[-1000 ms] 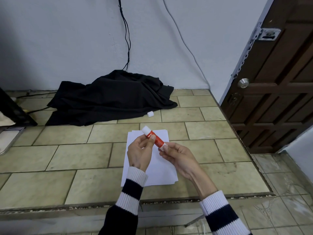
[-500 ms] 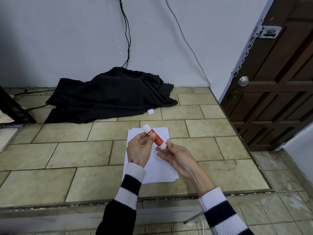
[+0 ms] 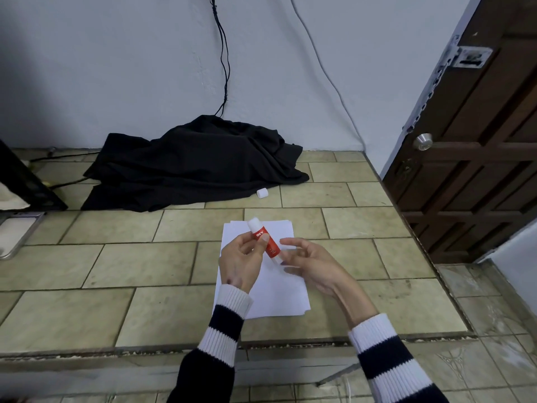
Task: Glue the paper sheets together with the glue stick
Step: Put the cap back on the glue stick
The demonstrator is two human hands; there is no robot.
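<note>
Above the paper sheets (image 3: pixel 263 289), left hand (image 3: pixel 239 264) pinches the glue stick (image 3: pixel 265 241), tip toward 11 o'clock. Right hand (image 3: pixel 309 261), which gripped the stick's base a second ago, now spread, fingertips barely touching it. A white cap (image 3: pixel 262 193) lies at 12 o'clock; twisting likely done, gluing next.

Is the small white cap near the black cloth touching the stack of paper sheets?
Apart. In the head view, the white cap lies beside the black cloth, with bare tile between it and the paper sheets.
</note>
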